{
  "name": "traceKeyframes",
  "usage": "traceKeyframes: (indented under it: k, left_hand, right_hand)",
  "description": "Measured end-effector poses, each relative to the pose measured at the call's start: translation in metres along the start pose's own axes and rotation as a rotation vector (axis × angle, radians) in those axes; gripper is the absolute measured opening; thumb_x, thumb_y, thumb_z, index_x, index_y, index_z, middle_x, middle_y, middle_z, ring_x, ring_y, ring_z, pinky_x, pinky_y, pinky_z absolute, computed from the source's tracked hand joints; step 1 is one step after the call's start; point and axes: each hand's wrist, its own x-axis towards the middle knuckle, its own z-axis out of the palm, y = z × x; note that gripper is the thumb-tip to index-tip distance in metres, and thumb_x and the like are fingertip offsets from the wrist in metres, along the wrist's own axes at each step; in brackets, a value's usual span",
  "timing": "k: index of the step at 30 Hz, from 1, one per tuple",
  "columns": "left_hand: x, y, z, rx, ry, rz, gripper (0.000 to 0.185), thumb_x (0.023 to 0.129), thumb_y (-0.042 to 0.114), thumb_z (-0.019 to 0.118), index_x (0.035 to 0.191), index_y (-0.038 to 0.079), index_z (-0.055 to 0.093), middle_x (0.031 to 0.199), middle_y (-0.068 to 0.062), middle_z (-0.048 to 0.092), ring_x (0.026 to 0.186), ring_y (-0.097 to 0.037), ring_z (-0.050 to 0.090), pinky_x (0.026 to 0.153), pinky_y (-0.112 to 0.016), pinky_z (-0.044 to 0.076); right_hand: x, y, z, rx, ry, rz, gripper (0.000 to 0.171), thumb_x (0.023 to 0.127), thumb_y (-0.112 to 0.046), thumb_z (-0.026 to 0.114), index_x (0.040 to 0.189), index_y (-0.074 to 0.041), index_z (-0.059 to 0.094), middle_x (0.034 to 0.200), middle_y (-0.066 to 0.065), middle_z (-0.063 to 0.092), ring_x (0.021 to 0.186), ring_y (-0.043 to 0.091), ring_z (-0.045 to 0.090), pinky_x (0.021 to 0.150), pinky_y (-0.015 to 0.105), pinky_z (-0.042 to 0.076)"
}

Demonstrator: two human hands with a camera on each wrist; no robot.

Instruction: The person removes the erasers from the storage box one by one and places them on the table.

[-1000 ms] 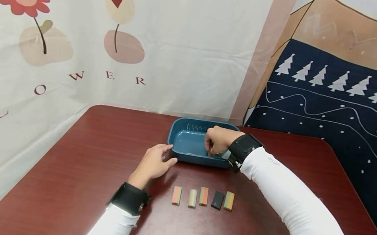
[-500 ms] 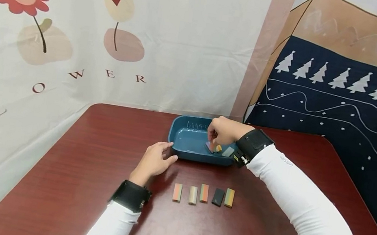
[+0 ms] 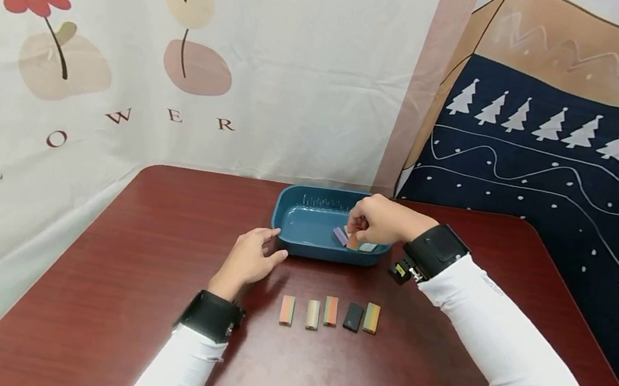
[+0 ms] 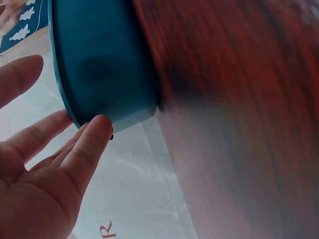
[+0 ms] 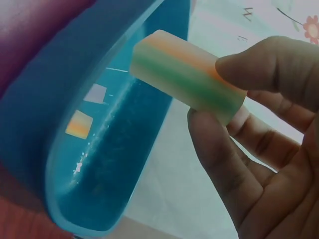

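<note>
My right hand [image 3: 383,221] is over the right part of a blue plastic basin [image 3: 306,250]. Between thumb and fingertips it pinches a striped eraser [image 5: 182,77], banded orange, green and whitish, above the basin in the right wrist view. A purple block [image 3: 340,236] and a pale one [image 3: 368,247] lie on the basin floor, partly hidden by the hand. At the basin's front left corner is my left hand [image 3: 246,258], its extended fingertips right at the wall; the left wrist view shows its fingers [image 4: 87,154] fairly straight and the thumb apart.
In front of the basin, a row lies on the red-brown table [image 3: 173,212]: orange-striped [image 3: 287,310], cream [image 3: 312,314], orange-green [image 3: 330,311], black [image 3: 353,317] and yellow-striped [image 3: 371,318] blocks. A printed curtain [image 3: 302,84] hangs behind the table.
My right hand has shifted slightly right from deeper in the basin, and the orange striped eraser now shows in its fingers. My left hand stays at the corner. The head view has shifted a little.
</note>
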Motion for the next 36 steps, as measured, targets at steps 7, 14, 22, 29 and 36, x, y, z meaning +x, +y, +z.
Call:
traceKeyframes:
  k: [7, 14, 22, 29, 36]
  left_hand:
    - [0.001, 0.0, 0.001, 0.001, -0.004, 0.0, 0.056, 0.091, 0.026, 0.068, 0.141, 0.005, 0.051, 0.14, -0.018, 0.049, 0.113, -0.029, 0.061, 0.1, -0.045, 0.044]
    - [0.001, 0.0, 0.001, 0.001, -0.012, -0.007, 0.056, 0.092, 0.026, 0.068, 0.141, 0.005, 0.051, 0.141, -0.018, 0.047, 0.113, -0.028, 0.061, 0.099, -0.044, 0.046]
    - [0.0, 0.0, -0.002, 0.002, -0.004, 0.005, 0.055, 0.092, 0.026, 0.068, 0.14, 0.004, 0.052, 0.14, -0.019, 0.049, 0.111, -0.03, 0.062, 0.099, -0.044, 0.046]
    - [0.002, -0.001, -0.001, -0.003, -0.014, 0.003, 0.057, 0.092, 0.025, 0.068, 0.141, 0.004, 0.05, 0.141, -0.02, 0.047, 0.111, -0.031, 0.062, 0.098, -0.044, 0.046]
    - [0.004, -0.002, 0.001, -0.007, -0.017, -0.001, 0.057, 0.092, 0.025, 0.068, 0.141, 0.004, 0.05, 0.142, -0.02, 0.047, 0.113, -0.03, 0.061, 0.099, -0.044, 0.045]
  right_hand:
    - [-0.022, 0.005, 0.011, 0.077, 0.045, -0.022, 0.009, 0.087, -0.001, 0.064, 0.088, -0.009, 0.064, 0.078, -0.01, 0.07, 0.071, 0.011, 0.056, 0.063, 0.03, 0.048]
    - [-0.042, 0.013, 0.026, 0.116, 0.126, -0.032, 0.01, 0.087, -0.003, 0.067, 0.089, -0.012, 0.069, 0.084, -0.007, 0.064, 0.076, 0.009, 0.059, 0.069, 0.028, 0.053]
    - [-0.063, 0.023, 0.053, 0.223, 0.178, 0.009, 0.01, 0.087, -0.003, 0.069, 0.096, -0.008, 0.073, 0.093, -0.004, 0.066, 0.081, 0.011, 0.062, 0.073, 0.027, 0.055]
    - [-0.081, 0.034, 0.068, 0.27, 0.232, 0.044, 0.013, 0.087, -0.003, 0.071, 0.099, -0.005, 0.074, 0.096, -0.001, 0.068, 0.081, 0.011, 0.063, 0.073, 0.028, 0.055]
    - [-0.097, 0.045, 0.079, 0.347, 0.204, 0.069, 0.013, 0.087, -0.003, 0.07, 0.1, -0.002, 0.073, 0.09, 0.0, 0.069, 0.078, 0.014, 0.063, 0.072, 0.032, 0.056]
